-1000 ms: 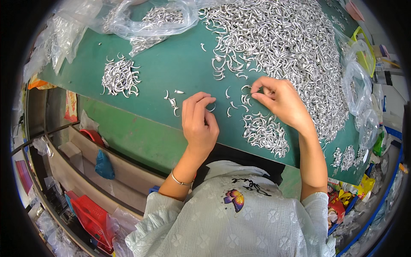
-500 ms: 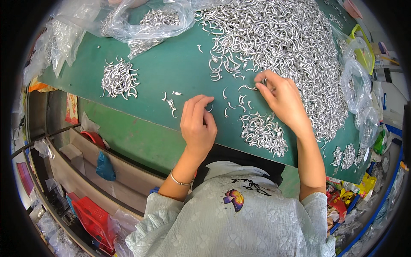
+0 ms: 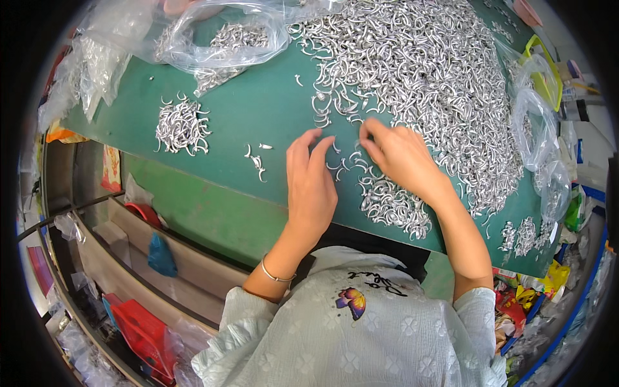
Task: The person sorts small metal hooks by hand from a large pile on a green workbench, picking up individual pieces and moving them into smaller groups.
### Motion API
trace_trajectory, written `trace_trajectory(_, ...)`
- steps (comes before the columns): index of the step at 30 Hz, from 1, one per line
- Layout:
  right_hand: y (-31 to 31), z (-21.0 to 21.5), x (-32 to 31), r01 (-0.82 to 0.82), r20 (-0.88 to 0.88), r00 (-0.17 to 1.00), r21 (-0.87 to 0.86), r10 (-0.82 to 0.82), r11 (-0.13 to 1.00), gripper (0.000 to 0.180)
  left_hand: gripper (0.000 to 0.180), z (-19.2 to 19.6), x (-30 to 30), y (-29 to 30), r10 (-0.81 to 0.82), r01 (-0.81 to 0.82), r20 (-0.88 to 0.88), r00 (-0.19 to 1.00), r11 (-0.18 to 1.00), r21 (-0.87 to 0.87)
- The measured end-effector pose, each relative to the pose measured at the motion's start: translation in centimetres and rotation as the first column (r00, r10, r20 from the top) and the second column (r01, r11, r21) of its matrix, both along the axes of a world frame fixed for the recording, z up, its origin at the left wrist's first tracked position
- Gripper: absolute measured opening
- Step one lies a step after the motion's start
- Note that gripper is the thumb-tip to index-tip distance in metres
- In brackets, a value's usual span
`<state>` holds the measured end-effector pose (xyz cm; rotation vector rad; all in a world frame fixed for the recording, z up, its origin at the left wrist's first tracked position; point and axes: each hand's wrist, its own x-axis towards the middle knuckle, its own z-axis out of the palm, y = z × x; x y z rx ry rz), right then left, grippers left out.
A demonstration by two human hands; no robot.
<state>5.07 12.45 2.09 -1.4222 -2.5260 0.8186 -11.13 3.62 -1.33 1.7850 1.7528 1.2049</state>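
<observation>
Holding both hands over the green counter [image 3: 258, 116], the person has small curved silvery pieces on either side, most of them in a large heap [image 3: 438, 84] ahead and to the right. Left hand [image 3: 311, 186]: thumb and index finger spread, no piece visible between them, just beside some loose pieces [image 3: 337, 169]. Right hand [image 3: 406, 158]: fingers curled, tips close together near the heap's edge; whether they pinch a piece cannot be told. A smaller pile [image 3: 394, 205] lies just left of the right forearm, presumably placed there for short reach. A second pile [image 3: 183, 126] lies well apart to the left, a distance that would prevent mixing (no divider is seen). At the far side, a clear plastic bag [image 3: 280, 37] lies with its mouth spread, probably for easy access to the pieces inside
</observation>
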Motion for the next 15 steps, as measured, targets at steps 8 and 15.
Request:
trace_trajectory(8,1.5,0.1,-0.2,0.128,-0.119,0.986,0.060,-0.121,0.990,0.017,0.049,0.7,1.3,-1.2,-0.241,0.255,0.198,0.950,0.966,-0.047)
trace_trajectory(15,0.4,2.3,1.3,-0.233,0.062,0.967,-0.187,0.248,0.954,0.018,0.038,0.1,-0.1,-1.3,-0.064,0.068,0.236,0.970,0.998,-0.010)
